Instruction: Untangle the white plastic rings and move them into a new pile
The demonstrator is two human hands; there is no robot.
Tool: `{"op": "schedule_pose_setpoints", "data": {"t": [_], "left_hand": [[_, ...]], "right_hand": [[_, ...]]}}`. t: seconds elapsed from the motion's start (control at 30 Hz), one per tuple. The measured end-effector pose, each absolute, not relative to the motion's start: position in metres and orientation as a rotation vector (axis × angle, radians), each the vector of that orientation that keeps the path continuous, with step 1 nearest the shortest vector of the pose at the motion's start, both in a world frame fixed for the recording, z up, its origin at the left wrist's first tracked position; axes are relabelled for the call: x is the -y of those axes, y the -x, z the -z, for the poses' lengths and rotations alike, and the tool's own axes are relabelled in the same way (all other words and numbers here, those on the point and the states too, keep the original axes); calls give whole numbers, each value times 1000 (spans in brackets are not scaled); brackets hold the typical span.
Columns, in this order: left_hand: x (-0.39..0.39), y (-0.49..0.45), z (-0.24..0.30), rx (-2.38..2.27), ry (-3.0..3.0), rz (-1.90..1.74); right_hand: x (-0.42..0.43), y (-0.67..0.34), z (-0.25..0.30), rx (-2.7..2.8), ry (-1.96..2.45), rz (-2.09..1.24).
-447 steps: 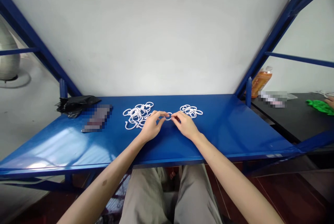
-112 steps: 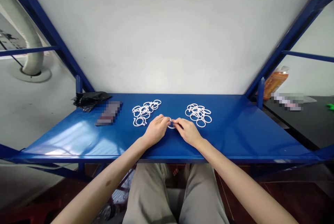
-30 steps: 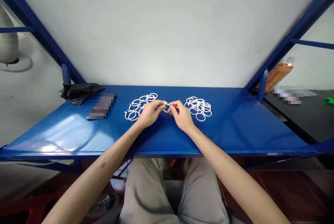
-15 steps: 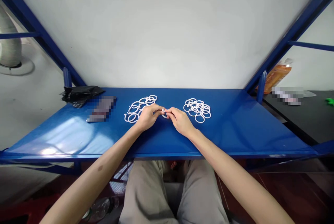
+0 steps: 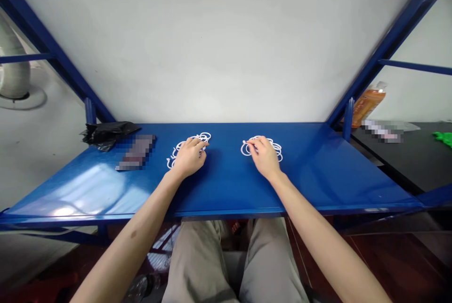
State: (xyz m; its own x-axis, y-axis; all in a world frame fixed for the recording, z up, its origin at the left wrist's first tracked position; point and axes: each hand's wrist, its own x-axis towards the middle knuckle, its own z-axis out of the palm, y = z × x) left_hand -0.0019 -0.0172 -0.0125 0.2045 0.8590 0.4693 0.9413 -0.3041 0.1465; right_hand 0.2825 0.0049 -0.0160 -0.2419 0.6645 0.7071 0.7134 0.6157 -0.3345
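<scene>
Two heaps of white plastic rings lie on the blue metal shelf (image 5: 226, 190). My left hand (image 5: 188, 158) rests on the left heap (image 5: 204, 137), with its fingers curled and its fingertips pinched on a ring there. My right hand (image 5: 264, 156) is at the near edge of the right heap (image 5: 277, 148). Its thumb and forefinger pinch a white ring (image 5: 245, 149) that lies at that heap's left side. The two hands are well apart.
A crumpled black bag (image 5: 108, 132) and a flat blurred object (image 5: 136, 152) lie at the shelf's left end. Blue frame posts (image 5: 348, 112) rise at both ends. To the right, a black table (image 5: 399, 157) carries an orange bottle (image 5: 367, 103) and something green (image 5: 444, 138).
Half a second ago both hands met in the middle on one ring. They have since parted: the left went to the left heap, and the right carried the ring to the right heap.
</scene>
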Motion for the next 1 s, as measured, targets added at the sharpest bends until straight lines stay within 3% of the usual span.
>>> {"op": "schedule_pose_setpoints", "data": {"t": [0.17, 0.47, 1.0], "left_hand": [[18, 9, 13, 1875, 2182, 476], [16, 7, 17, 1878, 2146, 521], [11, 13, 21, 1943, 2138, 645]], "right_hand": [[-13, -340, 21, 1903, 1232, 158], [-11, -345, 26, 1934, 1397, 143], [-7, -342, 23, 1872, 1277, 252]]}}
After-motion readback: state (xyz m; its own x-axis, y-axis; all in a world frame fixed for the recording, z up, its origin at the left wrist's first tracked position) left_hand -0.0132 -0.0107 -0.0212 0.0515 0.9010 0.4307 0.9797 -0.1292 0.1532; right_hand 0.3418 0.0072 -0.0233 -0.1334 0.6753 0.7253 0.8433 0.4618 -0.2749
